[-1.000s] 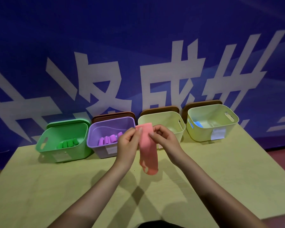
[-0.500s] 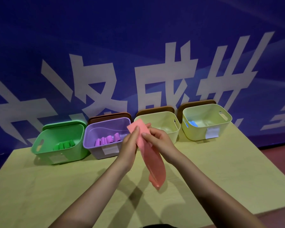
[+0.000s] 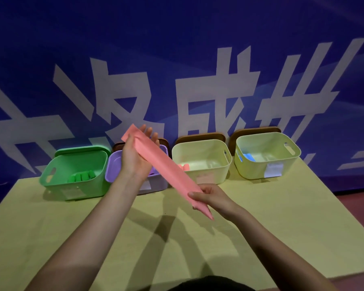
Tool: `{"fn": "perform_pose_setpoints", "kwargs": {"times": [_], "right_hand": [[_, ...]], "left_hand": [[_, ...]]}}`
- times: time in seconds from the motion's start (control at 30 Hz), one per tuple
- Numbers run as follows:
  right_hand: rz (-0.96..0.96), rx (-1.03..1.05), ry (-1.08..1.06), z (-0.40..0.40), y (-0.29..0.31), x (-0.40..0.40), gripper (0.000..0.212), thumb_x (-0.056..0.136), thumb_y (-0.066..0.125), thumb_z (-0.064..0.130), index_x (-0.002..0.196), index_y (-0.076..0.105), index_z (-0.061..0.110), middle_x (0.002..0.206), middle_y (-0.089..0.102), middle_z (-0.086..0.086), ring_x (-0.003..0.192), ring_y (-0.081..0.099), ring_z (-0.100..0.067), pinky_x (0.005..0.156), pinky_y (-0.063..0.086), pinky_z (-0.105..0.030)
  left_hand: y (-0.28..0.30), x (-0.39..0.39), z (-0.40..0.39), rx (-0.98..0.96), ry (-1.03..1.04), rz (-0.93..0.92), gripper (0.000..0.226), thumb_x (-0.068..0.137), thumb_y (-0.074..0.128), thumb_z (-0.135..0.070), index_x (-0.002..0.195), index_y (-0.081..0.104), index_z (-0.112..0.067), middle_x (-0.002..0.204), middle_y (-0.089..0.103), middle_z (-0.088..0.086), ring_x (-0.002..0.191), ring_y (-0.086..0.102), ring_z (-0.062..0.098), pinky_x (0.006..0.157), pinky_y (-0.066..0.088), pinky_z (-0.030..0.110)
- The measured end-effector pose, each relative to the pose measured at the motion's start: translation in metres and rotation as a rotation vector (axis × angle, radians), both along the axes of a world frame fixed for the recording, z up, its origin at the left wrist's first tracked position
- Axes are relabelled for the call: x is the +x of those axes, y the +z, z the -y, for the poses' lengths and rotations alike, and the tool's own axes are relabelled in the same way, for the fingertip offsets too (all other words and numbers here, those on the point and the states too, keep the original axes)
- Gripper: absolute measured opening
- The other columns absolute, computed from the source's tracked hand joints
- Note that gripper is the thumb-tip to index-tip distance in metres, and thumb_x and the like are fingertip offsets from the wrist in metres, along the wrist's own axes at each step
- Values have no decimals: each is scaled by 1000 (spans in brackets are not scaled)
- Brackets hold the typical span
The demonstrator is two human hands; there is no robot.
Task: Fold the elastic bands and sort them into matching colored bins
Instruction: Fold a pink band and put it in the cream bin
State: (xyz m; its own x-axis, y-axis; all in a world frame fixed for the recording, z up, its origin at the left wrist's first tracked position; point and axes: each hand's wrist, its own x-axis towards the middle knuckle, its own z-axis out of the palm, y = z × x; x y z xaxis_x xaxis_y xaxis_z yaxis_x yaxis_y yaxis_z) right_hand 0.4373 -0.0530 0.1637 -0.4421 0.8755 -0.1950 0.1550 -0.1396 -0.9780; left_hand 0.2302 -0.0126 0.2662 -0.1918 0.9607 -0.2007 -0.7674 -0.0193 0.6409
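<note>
Head view
Pink band (image 3: 166,171): stretched out flat in a long diagonal strip, from upper left of centre down to lower right of centre, held above the table (image 3: 282,217).
Left hand (image 3: 135,156): raised in front of the purple bin (image 3: 114,166); it holds the band's upper end, thumb at the near edge, fingers straight behind the strip with their tips showing past it.
Right hand (image 3: 212,198): lower, right of centre, fingers and thumb curled round the band's lower end; a short pointed tail sticks out below the grip.
Green bin (image 3: 76,175): far left of the row, folded green bands (image 3: 81,177) inside.
Purple bin: second from left, largely hidden by the left hand and wrist.
Third bin (image 3: 202,162): pale yellow-green, centre right, with folded pink bands (image 3: 183,167) on its floor beside the stretched strip.
Fourth bin (image 3: 267,156): pale yellow-green, far right, a blue band (image 3: 247,157) inside.
Backdrop (image 3: 177,59): blue wall with large white characters behind the bins.
</note>
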Motion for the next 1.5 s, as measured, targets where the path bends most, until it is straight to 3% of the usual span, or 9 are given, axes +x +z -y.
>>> {"fn": "perform_pose_setpoints", "kwargs": {"times": [0.3, 0.47, 0.6, 0.77, 1.0, 1.1, 1.2, 1.3, 1.5], "right_hand": [[-1, -5, -98, -22, -23, 4, 14, 77, 57, 10, 89, 64, 6, 66, 65, -8, 66, 63, -22, 70, 49, -28], [49, 0, -348, -35, -39, 9, 19, 81, 65, 6, 99, 64, 8, 95, 69, -7, 88, 65, -23, 74, 52, -28], [240, -4, -308, -38, -41, 15, 15, 82, 72, 18, 79, 62, 7, 71, 65, -2, 63, 62, -15, 49, 45, -21], [206, -3, -286, -43, -37, 14, 15, 89, 63, 9, 76, 67, 3, 72, 69, -11, 63, 67, -18, 55, 52, -24], [-523, -293, -260, -39, -30, 10, 10, 82, 65, 9, 85, 58, 2, 80, 68, -6, 82, 65, -17, 82, 51, -30], [-845, -458, -302, -40, -28, 7, 37, 58, 79, 12, 86, 56, 3, 92, 67, -15, 89, 67, -24, 82, 55, -36], [-952, -539, -407, -40, -16, 0, 21, 71, 63, 9, 90, 56, 3, 87, 63, -15, 77, 63, -23, 77, 50, -34], [-872, -525, -486, -43, -9, -5, 12, 78, 55, 14, 84, 55, 4, 71, 54, -10, 60, 53, -18, 63, 44, -27], [-297, -193, -374, -38, -16, 8, 13, 90, 59, 12, 84, 67, 5, 80, 61, -5, 71, 59, -11, 62, 47, -20]], "left_hand": [[-12, -6, -12, -12, 65, 6, 23, 102, 39, -29, 103, 58, -15, 90, 61, -1, 80, 61, 12, 73, 48, 25], [-22, -4, -20, -57, 82, -24, 28, 103, 34, -28, 115, 55, -13, 94, 62, 0, 85, 61, 12, 76, 49, 26], [-31, -9, -30, -66, 88, -35, 31, 103, 33, -30, 120, 53, -13, 95, 62, 1, 84, 61, 13, 76, 48, 27], [-35, -13, -39, -90, 93, -20, 28, 102, 36, -26, 102, 60, -12, 85, 63, 2, 75, 63, 13, 70, 50, 25], [-45, -36, -50, -124, 126, 24, 26, 100, 38, -16, 87, 59, -9, 78, 60, 3, 71, 58, 13, 69, 50, 23], [-54, -47, -49, -224, 99, 9, 24, 98, 41, -13, 83, 59, -11, 71, 62, 1, 62, 60, 13, 64, 51, 24], [-64, -49, -48, -291, 44, 24, 26, 98, 40, -18, 81, 59, -14, 69, 62, -1, 66, 58, 14, 69, 48, 27], [-74, -50, -50, -353, 62, 25, 25, 98, 43, -22, 84, 63, -15, 71, 66, 0, 72, 61, 14, 74, 49, 30], [-74, -56, -59, -264, 95, 87, 17, 96, 46, -15, 86, 59, -16, 79, 62, -2, 70, 60, 12, 64, 50, 24]]}}
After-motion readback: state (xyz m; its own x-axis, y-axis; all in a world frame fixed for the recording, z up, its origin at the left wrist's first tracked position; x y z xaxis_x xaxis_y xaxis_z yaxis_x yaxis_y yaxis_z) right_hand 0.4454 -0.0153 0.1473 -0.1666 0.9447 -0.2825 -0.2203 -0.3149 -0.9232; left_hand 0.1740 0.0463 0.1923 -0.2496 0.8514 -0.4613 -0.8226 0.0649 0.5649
